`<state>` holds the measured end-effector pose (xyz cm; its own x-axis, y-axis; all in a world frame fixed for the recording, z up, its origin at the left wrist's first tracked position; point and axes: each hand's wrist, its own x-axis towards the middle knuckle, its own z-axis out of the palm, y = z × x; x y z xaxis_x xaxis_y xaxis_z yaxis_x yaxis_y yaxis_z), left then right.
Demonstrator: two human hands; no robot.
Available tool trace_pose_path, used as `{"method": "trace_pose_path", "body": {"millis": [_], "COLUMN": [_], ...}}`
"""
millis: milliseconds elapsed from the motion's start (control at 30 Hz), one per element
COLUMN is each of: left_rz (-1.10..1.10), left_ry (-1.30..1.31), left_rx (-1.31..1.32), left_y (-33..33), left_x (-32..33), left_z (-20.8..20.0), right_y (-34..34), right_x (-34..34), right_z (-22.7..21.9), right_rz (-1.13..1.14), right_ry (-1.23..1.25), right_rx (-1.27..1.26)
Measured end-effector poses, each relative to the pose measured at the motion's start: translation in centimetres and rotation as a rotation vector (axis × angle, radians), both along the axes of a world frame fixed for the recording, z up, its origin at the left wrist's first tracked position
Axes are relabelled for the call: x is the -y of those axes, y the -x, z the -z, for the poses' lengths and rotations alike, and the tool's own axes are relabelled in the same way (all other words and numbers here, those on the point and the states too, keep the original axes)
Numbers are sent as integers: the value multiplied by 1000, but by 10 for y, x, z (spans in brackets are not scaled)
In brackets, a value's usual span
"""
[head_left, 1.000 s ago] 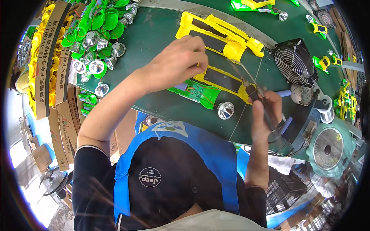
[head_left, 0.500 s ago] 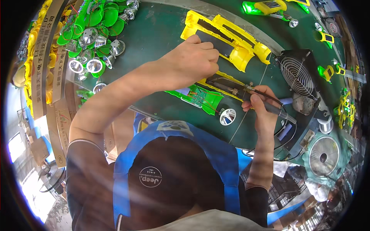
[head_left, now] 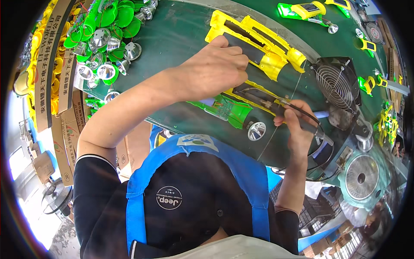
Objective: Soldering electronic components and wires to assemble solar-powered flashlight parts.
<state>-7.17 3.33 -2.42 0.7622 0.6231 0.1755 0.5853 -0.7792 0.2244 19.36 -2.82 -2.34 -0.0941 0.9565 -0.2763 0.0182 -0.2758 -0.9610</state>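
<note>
My left hand [head_left: 220, 69] is closed above a yellow plastic housing [head_left: 253, 87]; its fingertips are turned away, so whatever they pinch is hidden. In my right hand [head_left: 297, 125] is a soldering iron [head_left: 272, 105] with a dark handle and cable, its front end pointing left over the same housing. The exact tip contact cannot be made out. Just nearer to me lies a green housing half [head_left: 241, 115] with a circuit board [head_left: 224, 108] and red wires. A shiny lamp reflector [head_left: 256, 131] sits beside its right end.
More yellow housing halves [head_left: 276, 64] lie beyond my left hand. At the left is a heap of green parts with reflectors [head_left: 105, 71]. A black fan [head_left: 334, 82] stands at the right, near a round pale-green fan [head_left: 361, 177]. Assembled yellow-green lamps [head_left: 308, 9] lie farther off.
The whole bench view has shifted slightly to the right. My right hand and the iron have tilted a little; both hands otherwise keep nearly the same places.
</note>
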Motion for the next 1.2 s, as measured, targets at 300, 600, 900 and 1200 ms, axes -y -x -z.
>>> {"method": "trace_pose_path", "body": {"millis": [300, 600, 900, 1200], "left_rz": [17, 19, 21, -106], "left_ry": [81, 86, 108, -17], "left_rx": [31, 5, 72, 207], "left_y": [-1, -3, -4, -31], "left_x": [0, 1, 5, 49], "left_z": [-3, -6, -24, -2], "right_y": [-21, -23, -25, 2], "right_x": [20, 24, 25, -5], "right_z": [21, 27, 31, 37], "right_rz": [210, 201, 206, 318], "right_ry": [-242, -252, -298, -574], "right_rx": [-141, -201, -183, -219]}}
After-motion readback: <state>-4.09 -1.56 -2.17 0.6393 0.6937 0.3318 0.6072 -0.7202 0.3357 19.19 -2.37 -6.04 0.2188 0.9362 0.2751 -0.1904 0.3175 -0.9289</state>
